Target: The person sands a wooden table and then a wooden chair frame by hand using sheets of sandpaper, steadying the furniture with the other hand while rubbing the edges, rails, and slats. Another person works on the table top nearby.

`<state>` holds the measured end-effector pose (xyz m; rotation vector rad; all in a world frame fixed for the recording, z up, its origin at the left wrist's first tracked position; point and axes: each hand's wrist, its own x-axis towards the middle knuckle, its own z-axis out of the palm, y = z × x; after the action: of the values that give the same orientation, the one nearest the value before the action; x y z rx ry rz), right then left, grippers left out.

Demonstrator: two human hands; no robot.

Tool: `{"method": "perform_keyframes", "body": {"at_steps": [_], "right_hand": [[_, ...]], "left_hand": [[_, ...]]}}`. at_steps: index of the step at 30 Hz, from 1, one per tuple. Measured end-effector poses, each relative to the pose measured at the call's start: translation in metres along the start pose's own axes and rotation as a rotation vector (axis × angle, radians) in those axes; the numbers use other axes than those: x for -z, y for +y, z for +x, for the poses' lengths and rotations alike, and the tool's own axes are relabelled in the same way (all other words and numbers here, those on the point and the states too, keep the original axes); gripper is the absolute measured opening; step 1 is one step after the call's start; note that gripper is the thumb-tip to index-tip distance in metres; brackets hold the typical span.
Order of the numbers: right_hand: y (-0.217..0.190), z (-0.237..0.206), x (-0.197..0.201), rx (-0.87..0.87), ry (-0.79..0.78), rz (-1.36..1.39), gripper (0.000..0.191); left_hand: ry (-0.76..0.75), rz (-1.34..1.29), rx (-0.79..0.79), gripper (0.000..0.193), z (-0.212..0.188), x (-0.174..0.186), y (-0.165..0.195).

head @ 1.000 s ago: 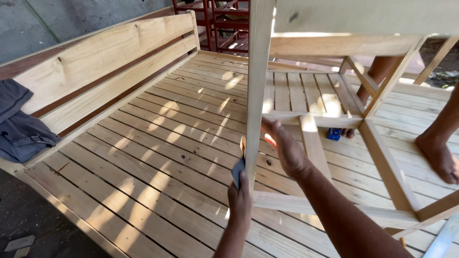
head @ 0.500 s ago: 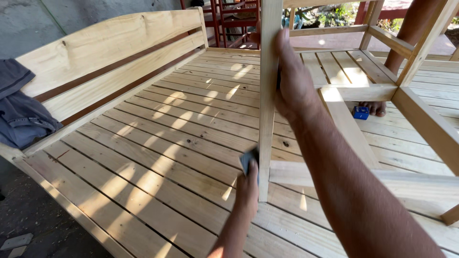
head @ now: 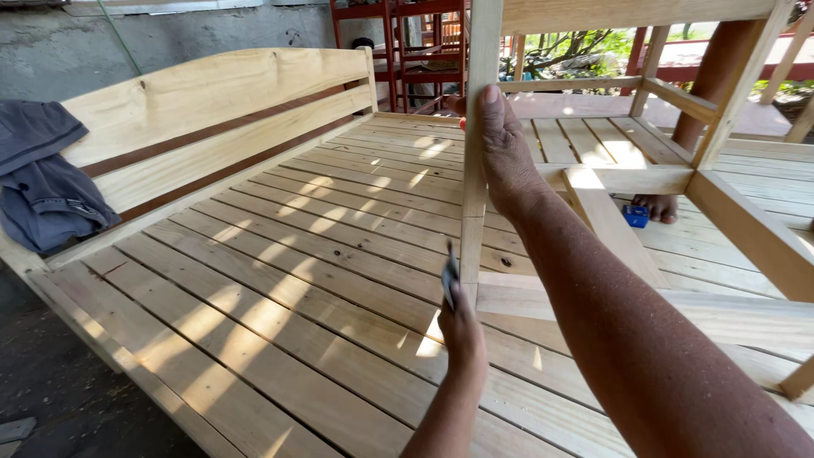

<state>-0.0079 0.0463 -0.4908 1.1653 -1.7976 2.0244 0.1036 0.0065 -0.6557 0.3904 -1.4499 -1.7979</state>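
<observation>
A pale upright wooden post (head: 483, 51) of a frame stands on a slatted wooden bed platform (head: 280, 254). My right hand (head: 504, 148) grips this post about halfway up, fingers wrapped round it. Lower down, my left hand (head: 462, 326) holds a thin grey-blue sheet or blade (head: 449, 273) against the post's left face, close to where the post meets a horizontal rail (head: 678, 309). What exactly the thin piece is cannot be made out.
A curved wooden headboard (head: 203, 93) runs along the left, with grey cloth (head: 42, 187) draped on it. Another person's bare foot (head: 657, 206) and a small blue object (head: 636, 215) lie beyond the frame's rails. Red metal frames (head: 407, 42) stand behind.
My right hand has gone from beside the post to gripping it, and stays there. My left hand keeps the thin piece against the post's lower part. The view has tilted up.
</observation>
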Motion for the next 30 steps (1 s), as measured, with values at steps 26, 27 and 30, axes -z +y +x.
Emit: {"method": "perform_keyframes", "body": {"at_steps": [26,27,30], "right_hand": [[0.079,-0.115,0.067,-0.379,0.134,-0.449,0.072],[0.079,-0.116,0.065,-0.359,0.114,-0.531,0.073],[0.074,-0.111,0.067,-0.435,0.174,-0.286,0.071]], "left_hand": [[-0.178,0.979,-1.025,0.078,-0.005,0.018,-0.013],[-0.208,1.032,-1.001,0.08,-0.001,0.015,-0.01],[-0.201,0.99,-1.047,0.093,0.039,-0.022,0.03]]}}
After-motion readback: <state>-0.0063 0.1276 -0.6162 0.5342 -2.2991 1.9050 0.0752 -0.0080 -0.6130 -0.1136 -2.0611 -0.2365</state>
